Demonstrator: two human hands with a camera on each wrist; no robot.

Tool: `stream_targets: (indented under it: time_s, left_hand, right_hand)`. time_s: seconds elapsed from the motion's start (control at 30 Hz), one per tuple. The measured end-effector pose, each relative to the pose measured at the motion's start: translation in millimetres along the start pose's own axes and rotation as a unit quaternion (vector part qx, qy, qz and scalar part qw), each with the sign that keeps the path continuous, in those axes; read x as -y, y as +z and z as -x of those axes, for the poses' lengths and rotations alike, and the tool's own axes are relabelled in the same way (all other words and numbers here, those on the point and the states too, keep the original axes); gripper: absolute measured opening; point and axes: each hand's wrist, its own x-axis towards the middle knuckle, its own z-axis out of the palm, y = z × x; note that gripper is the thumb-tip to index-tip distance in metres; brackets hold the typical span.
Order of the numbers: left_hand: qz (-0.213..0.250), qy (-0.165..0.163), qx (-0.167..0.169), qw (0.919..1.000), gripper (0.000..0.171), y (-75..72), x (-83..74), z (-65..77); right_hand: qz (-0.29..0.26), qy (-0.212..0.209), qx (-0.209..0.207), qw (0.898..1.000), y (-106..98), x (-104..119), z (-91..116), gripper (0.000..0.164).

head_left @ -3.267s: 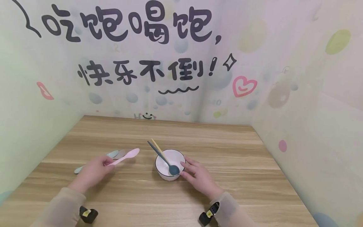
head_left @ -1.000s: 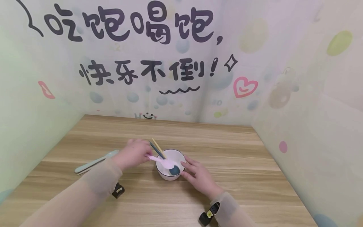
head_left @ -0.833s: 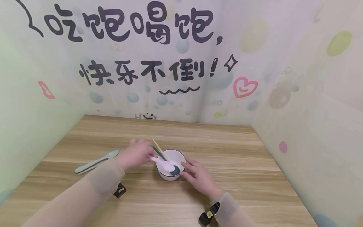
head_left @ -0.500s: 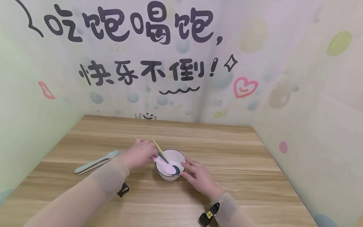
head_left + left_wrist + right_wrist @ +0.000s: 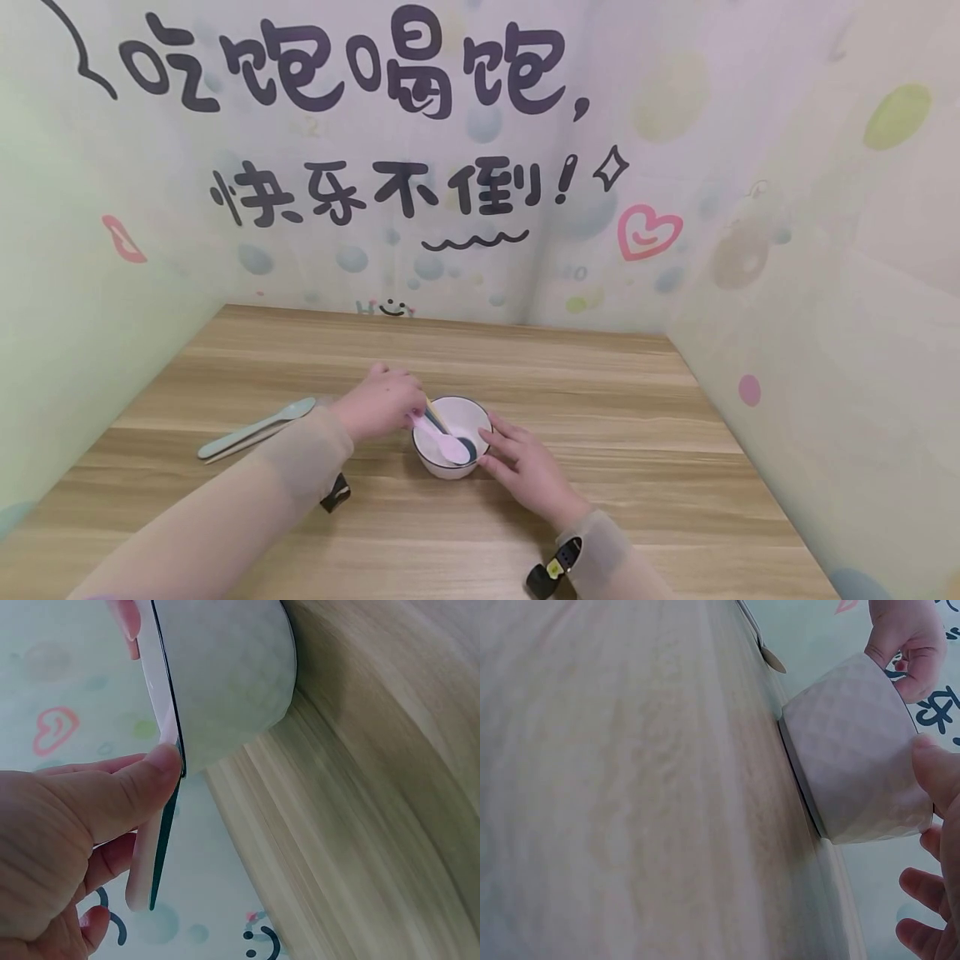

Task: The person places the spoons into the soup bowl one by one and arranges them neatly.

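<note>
On the wood-grain table [image 5: 450,542], in the head view, a white bowl [image 5: 442,469] with a dark rim stands upright between the 2 hands. The left hand [image 5: 381,404], at the bowl's left side, pinches the handle of a pink spoon [image 5: 453,451], whose head lies inside the bowl, over part of a dark blue spoon [image 5: 471,451]. A thin yellow handle [image 5: 433,414] shows beside them. The right hand [image 5: 531,471] holds the bowl's right edge between thumb and fingers. Farther left, 2 utensils lie side by side: a light blue spoon [image 5: 258,427] and a beige utensil [image 5: 255,442], the latter partly hidden by the sleeve [image 5: 225,512]. Behind the table, the wall [image 5: 600,283] carries 2 lines of black lettering.

In the left wrist view, the left thumb and a finger pinch the pink spoon's handle right at the rim; the dark blue handle runs along it, and both ends stick out past the hand. Fingers of the right hand show at the rim's far part.

In the right wrist view, the right thumb touches the bowl's outer wall near the rim, with 2 other fingers spread clear of it. The left hand is at the rim's opposite side.
</note>
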Motion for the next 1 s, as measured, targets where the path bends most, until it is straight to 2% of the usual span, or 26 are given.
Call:
stream_targets:
  time_s: [0.37,0.67,1.0]
  left_hand:
    - [0.039,-0.017,0.01,0.999,0.013,4.9,1.5,-2.2]
    - [0.036,-0.01,-0.006,0.9993,0.01,7.9,3.6,-2.9]
    - [0.033,-0.026,-0.027,0.9988,0.009,10.3,4.4,-4.5]
  right_hand:
    - [-0.005,-0.001,-0.004,1.0,0.3,-0.1,0.3,0.046]
    - [-0.002,-0.001,-0.005,1.0,0.6,-0.6,0.9,0.046]
    - [-0.001,-0.008,-0.01,1.0,1.5,-1.7,0.6,0.046]
